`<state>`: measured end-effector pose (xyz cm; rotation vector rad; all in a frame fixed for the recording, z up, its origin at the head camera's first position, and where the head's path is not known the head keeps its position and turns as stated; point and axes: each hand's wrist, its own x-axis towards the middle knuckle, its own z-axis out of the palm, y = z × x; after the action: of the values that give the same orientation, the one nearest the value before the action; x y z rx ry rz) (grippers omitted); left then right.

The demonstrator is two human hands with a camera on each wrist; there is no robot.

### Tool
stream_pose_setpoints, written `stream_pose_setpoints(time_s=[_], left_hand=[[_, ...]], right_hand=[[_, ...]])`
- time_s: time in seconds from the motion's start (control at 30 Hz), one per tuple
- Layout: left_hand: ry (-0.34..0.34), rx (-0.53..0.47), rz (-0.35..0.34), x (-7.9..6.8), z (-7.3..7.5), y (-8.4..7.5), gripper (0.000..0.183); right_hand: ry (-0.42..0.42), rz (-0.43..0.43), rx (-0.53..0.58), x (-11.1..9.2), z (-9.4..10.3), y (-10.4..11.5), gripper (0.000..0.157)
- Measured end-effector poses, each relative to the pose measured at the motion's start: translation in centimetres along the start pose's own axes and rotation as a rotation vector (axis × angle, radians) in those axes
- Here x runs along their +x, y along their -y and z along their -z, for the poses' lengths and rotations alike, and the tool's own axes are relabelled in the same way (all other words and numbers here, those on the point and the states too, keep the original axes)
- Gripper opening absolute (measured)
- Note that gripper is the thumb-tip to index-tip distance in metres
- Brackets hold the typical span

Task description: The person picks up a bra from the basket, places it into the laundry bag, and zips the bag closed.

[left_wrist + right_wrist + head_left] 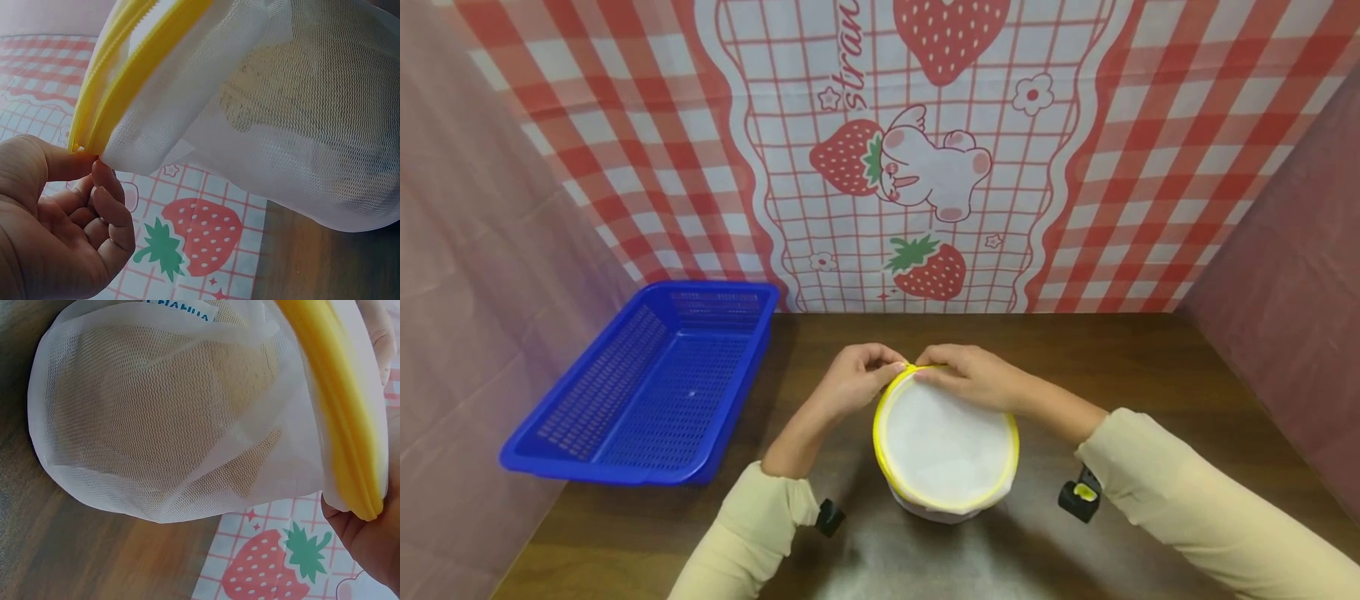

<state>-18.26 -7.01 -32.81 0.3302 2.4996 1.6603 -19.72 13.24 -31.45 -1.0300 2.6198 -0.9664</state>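
Observation:
A round white mesh laundry bag [951, 442] with a yellow zipper [877, 442] around its top stands upright on the table. Something beige [262, 81] shows through its mesh, its kind hard to make out. At the bag's far edge my left hand [857, 379] pinches the end of the zipper between thumb and forefinger; the other fingers are curled. In the left wrist view the two yellow zipper sides stand apart above that pinch. My right hand [973, 379] holds the rim just to the right, its thumb over the white top. A label with blue letters [181, 309] sits on the mesh.
A blue plastic basket [715, 446] with slotted walls stands on the left of the brown wooden table [1150, 400]. Behind the table hangs a red and white checked cloth [1120, 208] with strawberry prints. Pinkish cloth [482, 333] hangs at both sides.

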Motion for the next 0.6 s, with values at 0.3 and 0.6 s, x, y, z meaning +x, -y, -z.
stream_pose_setpoints(time_s=[0.3,0.6], left_hand=[[0.007,0.013,0.004,0.04,0.02,0.01,0.018],[0.007,-0.02,0.014,-0.2,0.16,0.14,0.017]], right_hand=[[-0.016,-0.008,-0.014,-0.06,0.32,0.16,0.018],[-0.029,-0.046,0.01,-0.42,0.44,-0.26,0.018]])
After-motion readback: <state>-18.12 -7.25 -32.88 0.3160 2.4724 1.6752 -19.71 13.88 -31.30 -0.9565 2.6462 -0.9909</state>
